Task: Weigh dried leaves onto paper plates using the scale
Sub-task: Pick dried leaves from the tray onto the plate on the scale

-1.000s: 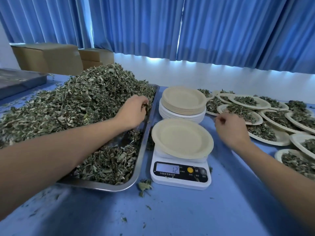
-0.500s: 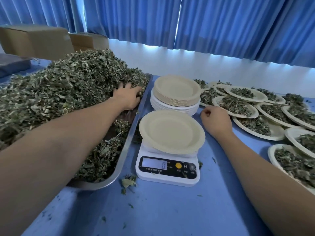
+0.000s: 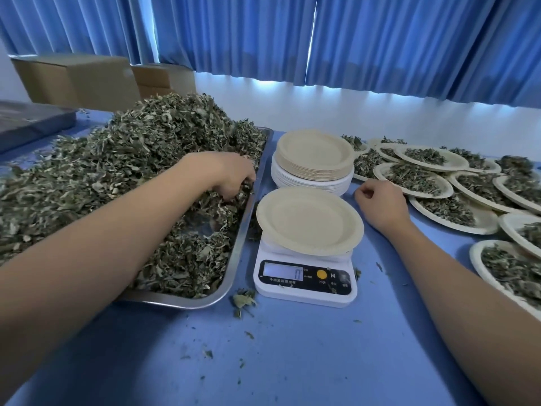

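Weighing station: the left hand [image 3: 231, 177] in the heap of dried green leaves [image 3: 117, 171], an empty round beige paper plate [image 3: 307, 221] on the white digital scale [image 3: 304, 285].

The heap fills a shallow steel tray [image 3: 234, 259] on the left side of the blue desk [image 3: 292, 361]. The left hand's fingers curl down into the leaves near the tray's right rim, closing on a clump. The scale stands just right of the tray, toward the desk's near edge, with its display reading 0. A stack of empty paper plates [image 3: 314, 159] sits directly behind it. The right hand [image 3: 380, 203] rests on the desk just right of the scale, fingers loosely curled and holding nothing. Overlapping leaf-filled paper plates [image 3: 415, 177] line the desk's right edge.
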Tool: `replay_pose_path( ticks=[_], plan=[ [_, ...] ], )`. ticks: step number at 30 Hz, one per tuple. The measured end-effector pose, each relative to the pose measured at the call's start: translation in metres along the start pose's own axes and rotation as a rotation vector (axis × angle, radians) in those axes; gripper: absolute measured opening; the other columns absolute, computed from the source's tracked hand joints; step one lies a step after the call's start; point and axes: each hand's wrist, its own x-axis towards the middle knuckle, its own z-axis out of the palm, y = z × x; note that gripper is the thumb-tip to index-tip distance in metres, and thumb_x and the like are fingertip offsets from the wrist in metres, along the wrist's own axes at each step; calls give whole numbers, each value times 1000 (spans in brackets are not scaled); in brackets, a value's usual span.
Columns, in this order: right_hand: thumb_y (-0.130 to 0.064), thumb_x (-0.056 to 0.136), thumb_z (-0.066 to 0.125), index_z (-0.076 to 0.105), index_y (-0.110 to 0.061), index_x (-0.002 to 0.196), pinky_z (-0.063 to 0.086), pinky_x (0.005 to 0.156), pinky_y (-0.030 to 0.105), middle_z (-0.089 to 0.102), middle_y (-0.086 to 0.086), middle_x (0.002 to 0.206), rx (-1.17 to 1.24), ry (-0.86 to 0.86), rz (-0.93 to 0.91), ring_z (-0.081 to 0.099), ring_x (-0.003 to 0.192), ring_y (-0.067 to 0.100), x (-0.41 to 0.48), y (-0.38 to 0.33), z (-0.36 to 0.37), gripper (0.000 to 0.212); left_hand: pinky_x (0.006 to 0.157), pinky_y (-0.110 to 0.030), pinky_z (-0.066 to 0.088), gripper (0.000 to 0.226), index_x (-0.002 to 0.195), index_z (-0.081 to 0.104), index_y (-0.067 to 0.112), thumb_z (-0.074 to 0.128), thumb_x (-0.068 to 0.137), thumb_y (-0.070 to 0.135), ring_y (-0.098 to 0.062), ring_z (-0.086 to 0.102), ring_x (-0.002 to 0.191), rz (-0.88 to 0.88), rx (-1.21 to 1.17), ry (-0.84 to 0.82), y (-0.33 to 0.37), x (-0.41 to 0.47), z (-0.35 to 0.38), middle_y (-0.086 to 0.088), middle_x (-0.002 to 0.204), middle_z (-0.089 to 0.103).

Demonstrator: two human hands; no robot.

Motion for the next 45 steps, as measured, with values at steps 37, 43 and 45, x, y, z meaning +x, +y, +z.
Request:
replay_pose_path(
  ticks=[37,43,45],
  plan=[
    [-16,95,62,76,-15,84,54,75,39,75,7,82,117,-25,-8,67,81,24,-7,7,-4,18,102,-37,42,57,136,60,24,81,82,25,-26,56,122,-20,-227,229,-7,-67,-36,-1,137,59],
    [-15,95,62,76,-15,84,53,76,39,74,7,82,116,-22,-10,66,82,25,-7,7,-4,18,95,-37,48,48,129,64,18,80,84,20,-25,59,112,-71,-148,71,-3,-67,-30,-2,129,62],
    [-16,95,62,76,-15,84,54,77,40,74,6,82,119,-22,-8,67,82,25,-7,7,-4,18,90,-33,45,49,130,64,18,80,84,19,-26,59,114,-67,-158,131,-1,-68,-33,-2,130,62]
  ],
)
